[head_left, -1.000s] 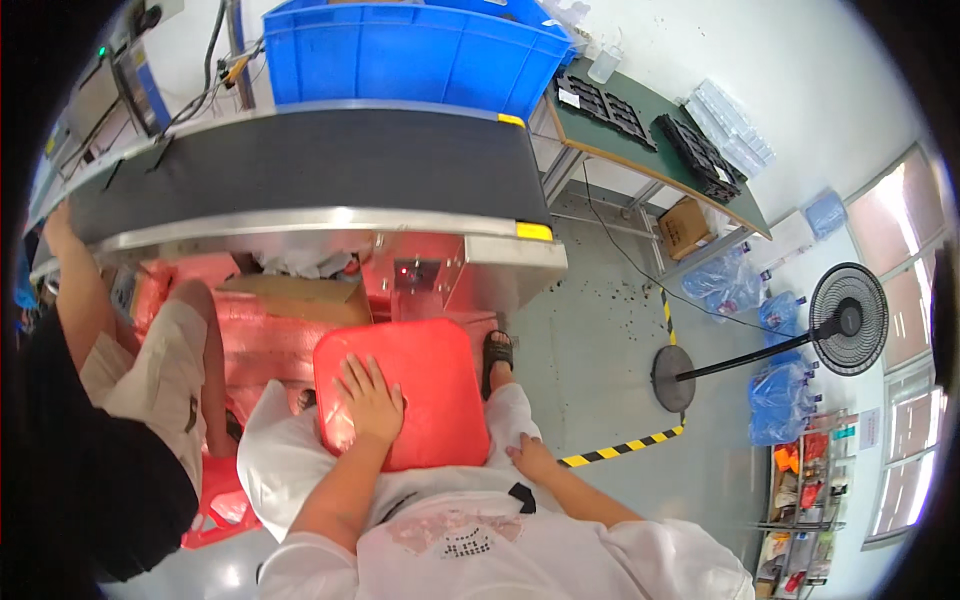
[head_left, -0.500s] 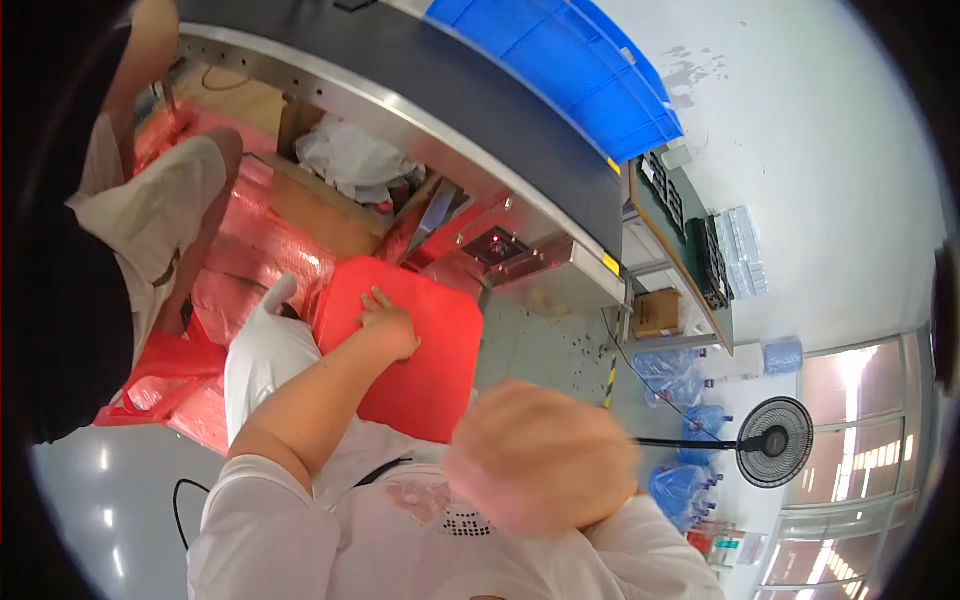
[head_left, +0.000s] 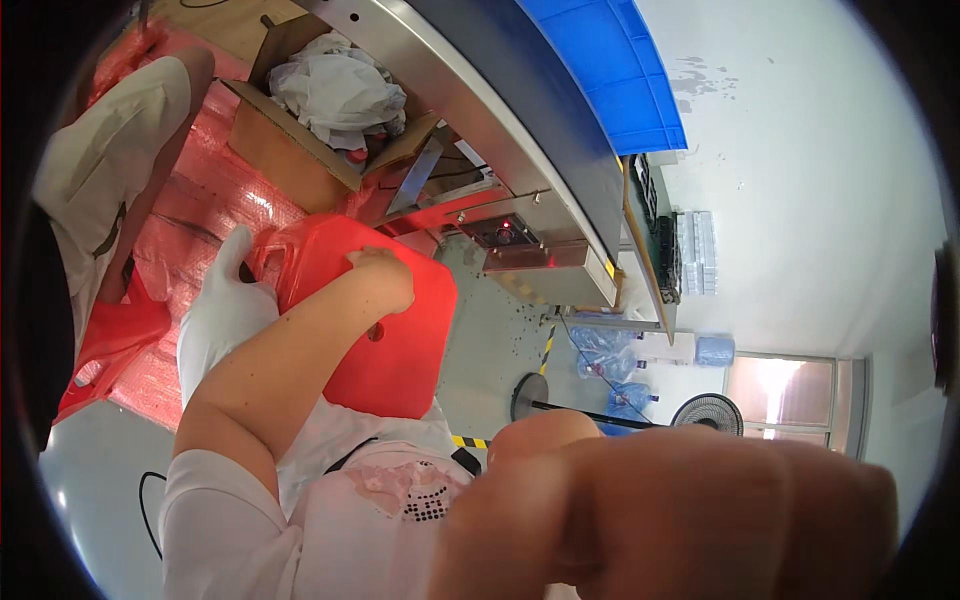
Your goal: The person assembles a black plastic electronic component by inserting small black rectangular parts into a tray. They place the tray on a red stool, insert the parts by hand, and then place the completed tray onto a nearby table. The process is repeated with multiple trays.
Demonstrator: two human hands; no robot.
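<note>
Two hands were in frame, and I logged each in turn. My left hand (head_left: 382, 280) lay on the top edge of a flat red plastic seat panel with rounded corners (head_left: 400, 340), fingers curled over its rim and gripping it. That panel sat on my lap, tilted, just below the steel frame of a conveyor with a dark belt (head_left: 520, 110). My right hand (head_left: 680, 510) was raised close to the lens, blurred and filling the lower right; it looked bunched, but I could not tell whether it was clenched or held anything.

A white plastic bag (head_left: 225, 310) lay against the left side of the red panel, touching it. Beyond that, crinkled red plastic sheeting (head_left: 200, 220) covered the floor area on the left. An open brown cardboard box (head_left: 290, 150) stood under the conveyor, with crumpled white cloth (head_left: 335, 90) inside it. A big blue plastic crate (head_left: 620, 70) rested on top, past the belt. Another person in a pale sleeve (head_left: 110, 150) sat on the left, arm reaching down toward the sheeting.

On the grey concrete floor to the right stood a black pedestal fan (head_left: 710, 412), well apart from the panel, with blue-tinted plastic bags (head_left: 610, 350) near its pole.
</note>
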